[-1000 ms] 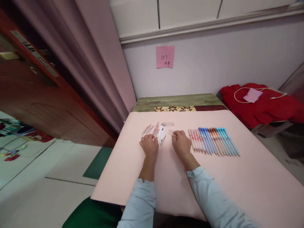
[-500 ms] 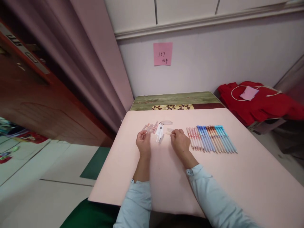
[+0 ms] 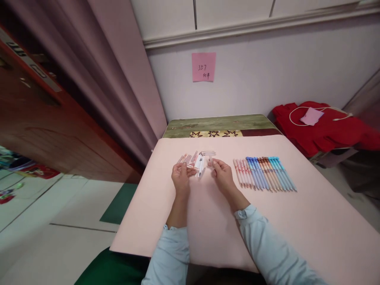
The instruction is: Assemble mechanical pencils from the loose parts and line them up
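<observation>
My left hand (image 3: 180,179) is closed around a pink pen barrel (image 3: 192,168) that points right, just above the pink table (image 3: 208,213). My right hand (image 3: 222,175) pinches a small clear cap (image 3: 210,160) between thumb and fingers. Between and behind the hands lie loose pen parts (image 3: 199,163): pink barrels, white refills and clear caps. To the right of my right hand a neat row of assembled pens (image 3: 264,174), pink, blue, brown and light blue, lies side by side.
A green patterned table (image 3: 219,127) abuts the far edge. Red cloth (image 3: 323,126) with a white cable covers a box at right. A pink note (image 3: 203,66) hangs on the wall. A wooden door and curtain stand at left.
My left hand went to the pile at left and picked up a pink barrel. My right hand lifted a clear cap and shifted left, toward the left hand.
</observation>
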Action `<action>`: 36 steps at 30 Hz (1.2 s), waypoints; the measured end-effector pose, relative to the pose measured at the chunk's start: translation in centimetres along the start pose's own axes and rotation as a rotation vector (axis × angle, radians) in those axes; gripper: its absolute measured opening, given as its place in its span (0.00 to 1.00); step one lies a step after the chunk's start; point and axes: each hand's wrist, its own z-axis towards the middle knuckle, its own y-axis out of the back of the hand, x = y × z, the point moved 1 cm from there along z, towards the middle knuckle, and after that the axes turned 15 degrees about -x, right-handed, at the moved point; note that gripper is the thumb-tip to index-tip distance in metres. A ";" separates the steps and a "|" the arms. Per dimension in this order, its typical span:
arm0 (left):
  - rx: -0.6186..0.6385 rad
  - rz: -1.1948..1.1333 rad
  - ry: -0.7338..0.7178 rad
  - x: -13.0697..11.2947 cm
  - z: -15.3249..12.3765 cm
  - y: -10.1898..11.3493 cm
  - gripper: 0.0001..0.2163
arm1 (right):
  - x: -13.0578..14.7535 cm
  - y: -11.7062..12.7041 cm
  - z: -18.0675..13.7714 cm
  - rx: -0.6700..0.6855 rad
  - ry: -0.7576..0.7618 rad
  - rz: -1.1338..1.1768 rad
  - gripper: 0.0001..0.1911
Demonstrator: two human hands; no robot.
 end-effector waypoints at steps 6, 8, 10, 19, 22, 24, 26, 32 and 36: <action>0.015 -0.048 -0.004 -0.1 -0.1 0.0 0.18 | 0.6 -0.1 -0.1 0.087 -0.165 0.135 0.23; 0.017 -0.103 -0.004 -0.2 -0.1 0.0 0.17 | 0.6 -0.1 -0.1 0.087 -0.177 0.139 0.22; 0.014 -0.143 -0.004 -0.4 0.0 0.0 0.16 | 0.5 0.0 -0.1 0.083 -0.181 0.140 0.22; -0.042 0.660 -0.482 -1.4 -1.0 0.5 0.11 | 0.5 0.0 -0.3 0.035 -0.146 0.136 0.16; 0.055 1.161 -0.584 -1.1 -1.8 0.1 0.09 | 0.4 -0.1 -0.4 0.043 -0.142 0.135 0.16; 0.115 1.345 -0.580 -0.9 -2.0 0.0 0.08 | 0.4 -0.2 -0.4 0.047 -0.139 0.132 0.16; 0.148 1.437 -0.573 -0.9 -2.1 -0.1 0.07 | 0.4 -0.3 -0.4 0.042 -0.140 0.126 0.17; 0.159 1.524 -0.576 -1.0 -2.1 -0.2 0.08 | 0.5 -0.4 -0.4 0.011 -0.135 0.129 0.17; 0.129 1.485 -0.561 -1.0 -1.8 -0.1 0.08 | 0.4 -0.2 -0.2 -0.055 -0.084 0.173 0.17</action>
